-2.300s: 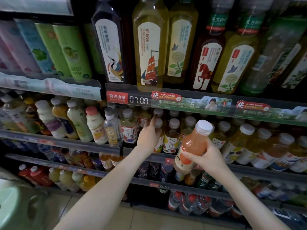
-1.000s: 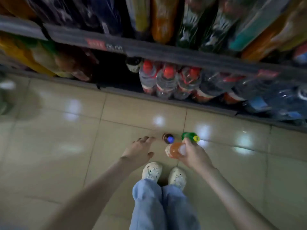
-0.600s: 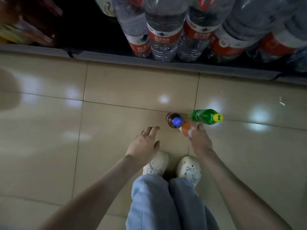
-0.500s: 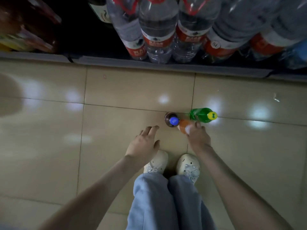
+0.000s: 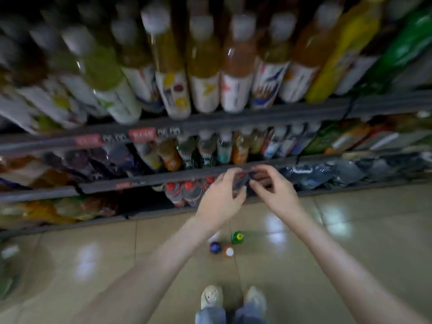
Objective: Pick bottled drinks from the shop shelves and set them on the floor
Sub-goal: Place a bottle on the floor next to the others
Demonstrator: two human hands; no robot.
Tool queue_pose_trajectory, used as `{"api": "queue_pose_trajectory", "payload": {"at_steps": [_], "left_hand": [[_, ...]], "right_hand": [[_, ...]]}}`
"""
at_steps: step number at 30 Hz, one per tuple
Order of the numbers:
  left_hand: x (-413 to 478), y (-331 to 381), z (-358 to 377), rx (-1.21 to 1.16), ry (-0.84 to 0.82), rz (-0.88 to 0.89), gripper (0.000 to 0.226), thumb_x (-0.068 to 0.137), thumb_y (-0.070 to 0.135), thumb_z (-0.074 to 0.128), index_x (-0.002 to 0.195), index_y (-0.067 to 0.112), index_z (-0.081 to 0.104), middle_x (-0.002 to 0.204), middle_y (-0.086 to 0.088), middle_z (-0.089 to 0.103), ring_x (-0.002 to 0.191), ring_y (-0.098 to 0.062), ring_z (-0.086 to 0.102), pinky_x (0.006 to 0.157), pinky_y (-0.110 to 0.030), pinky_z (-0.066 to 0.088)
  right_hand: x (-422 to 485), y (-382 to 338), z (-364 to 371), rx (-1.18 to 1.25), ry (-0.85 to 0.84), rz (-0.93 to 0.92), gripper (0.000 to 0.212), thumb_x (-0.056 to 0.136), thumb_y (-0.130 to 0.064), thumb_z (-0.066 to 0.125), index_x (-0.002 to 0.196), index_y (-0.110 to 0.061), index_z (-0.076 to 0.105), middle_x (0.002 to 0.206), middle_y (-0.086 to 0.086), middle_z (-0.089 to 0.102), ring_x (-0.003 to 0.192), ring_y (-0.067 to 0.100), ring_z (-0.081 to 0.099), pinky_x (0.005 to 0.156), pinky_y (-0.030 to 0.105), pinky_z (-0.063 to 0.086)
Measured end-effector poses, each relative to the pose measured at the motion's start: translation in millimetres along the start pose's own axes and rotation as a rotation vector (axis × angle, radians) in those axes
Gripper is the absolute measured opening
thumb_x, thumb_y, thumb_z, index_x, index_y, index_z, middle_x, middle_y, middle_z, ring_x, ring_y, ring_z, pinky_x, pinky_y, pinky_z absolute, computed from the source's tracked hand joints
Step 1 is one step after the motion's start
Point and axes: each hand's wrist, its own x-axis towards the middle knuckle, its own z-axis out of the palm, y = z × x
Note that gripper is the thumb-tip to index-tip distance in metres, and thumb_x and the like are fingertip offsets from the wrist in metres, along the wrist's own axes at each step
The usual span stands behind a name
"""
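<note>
While the whole shot is smeared with motion blur, the basics are readable. Three bottles are standing upright on the tiled floor, bunched up tight, a bit beyond the person's feet and short of the shelving. There's a dark bottle with a blue cap on the left, an orange drink with a white cap just right of it and slightly nearer, and a green bottle with a yellow cap on the far side of the orange one. They're close enough that I can't tell if they touch.

Both hands are up off the floor, out in front of the lower shelf rail. The left hand has its fingers loosely curved with the thumb sticking out to the right. The right hand is just beside it, fingers also loosely bent and pointing left. The fingertips nearly meet. As far as the blur lets me see, neither hand has hold of anything, the dark stuff between them looks like stock on the shelf behind.

Far side: a row of tall yellow and orange drinks up top, a red price tag on the shelf edge under them, and red-capped water bottles on the bottom level left of the hands. Pale shoes and blue jeans sit at the near edge.
</note>
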Motion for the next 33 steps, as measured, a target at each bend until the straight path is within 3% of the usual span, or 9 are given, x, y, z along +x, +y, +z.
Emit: {"api": "queue_pose_trajectory", "payload": {"at_steps": [6,11,14,18,21,23,25,28,33], "left_hand": [[55.3,161.9,-53.4,0.035,0.074,0.303,0.04,0.096,0.032,0.051,0.134,0.023,0.046,0.128,0.002,0.058,0.114,-0.014,0.056,0.092,-0.031,0.048],[99.0,256.2,-32.6,0.048,0.178,0.408,0.04,0.096,0.035,0.051,0.135,0.025,0.045,0.13,0.006,0.055,0.112,-0.009,0.056,0.088,-0.024,0.046],[127.9,305.5,-15.5,0.071,0.296,0.461,0.039,0.096,0.037,0.05,0.133,0.027,0.047,0.127,0.008,0.055,0.111,-0.006,0.055,0.084,-0.018,0.042],[158.9,355.2,-8.9,0.04,0.429,0.432,0.038,0.096,0.035,0.05,0.133,0.029,0.046,0.126,0.009,0.053,0.11,-0.005,0.052,0.082,-0.014,0.038],[170.4,361.7,-4.4,0.141,0.538,0.408,0.039,0.096,0.028,0.05,0.134,0.023,0.047,0.13,0.005,0.053,0.117,-0.01,0.05,0.088,-0.017,0.037],[169.0,352.2,3.4,0.203,0.575,0.404,0.037,0.096,0.022,0.053,0.133,0.018,0.051,0.131,0.002,0.052,0.12,-0.014,0.051,0.09,-0.018,0.038],[166.1,337.4,14.0,0.316,0.606,0.442,0.036,0.092,0.014,0.058,0.128,0.011,0.056,0.133,-0.006,0.052,0.119,-0.023,0.054,0.091,-0.025,0.045],[169.8,313.6,29.3,0.47,0.609,0.508,0.043,0.086,0.007,0.065,0.127,0.005,0.057,0.14,-0.019,0.046,0.12,-0.036,0.053,0.095,-0.04,0.048],[190.7,292.4,48.6,0.61,0.427,0.402,0.064,0.087,0.015,0.058,0.147,0.014,0.035,0.15,-0.021,0.03,0.138,-0.039,0.03,0.115,-0.049,0.022]], "right_hand": [[4.0,-98.7,-152.6,0.005,0.182,-0.169,0.022,0.091,-0.029,0.064,0.109,-0.036,0.054,0.1,-0.017,0.064,0.087,-0.01,0.059,0.068,0.006,0.045],[12.1,-103.8,-272.0,-0.029,0.285,-0.252,0.026,0.093,-0.028,0.062,0.118,-0.027,0.055,0.103,-0.011,0.062,0.089,0.001,0.06,0.082,0.029,0.053],[22.4,-95.1,-341.4,-0.116,0.315,-0.326,0.03,0.093,-0.028,0.061,0.123,-0.028,0.053,0.105,-0.012,0.06,0.087,-0.006,0.057,0.072,0.014,0.047],[39.1,-84.0,-411.5,-0.158,0.314,-0.371,0.034,0.095,-0.027,0.059,0.127,-0.033,0.048,0.107,-0.017,0.057,0.089,-0.013,0.053,0.064,0.009,0.042],[58.3,-64.3,-431.3,-0.247,0.245,-0.395,0.04,0.096,-0.023,0.057,0.133,-0.036,0.045,0.116,-0.012,0.053,0.094,-0.013,0.052,0.067,0.006,0.044],[74.9,-45.8,-426.1,-0.304,0.16,-0.402,0.049,0.097,-0.021,0.054,0.14,-0.038,0.039,0.129,-0.007,0.048,0.106,-0.006,0.051,0.079,0.01,0.041],[95.1,-27.8,-409.9,-0.402,0.084,-0.417,0.06,0.098,-0.021,0.053,0.148,-0.038,0.027,0.142,-0.002,0.037,0.128,0.012,0.038,0.095,0.02,0.034],[126.4,-14.2,-379.4,-0.554,0.075,-0.477,0.073,0.098,-0.021,0.052,0.152,-0.04,0.008,0.156,0.003,0.014,0.141,0.022,0.013,0.11,0.033,0.025],[172.8,-17.8,-351.9,-0.702,0.129,-0.449,0.077,0.097,-0.025,0.053,0.152,-0.042,0.002,0.16,0.01,-0.004,0.144,0.029,0.0,0.117,0.042,0.017]]}}
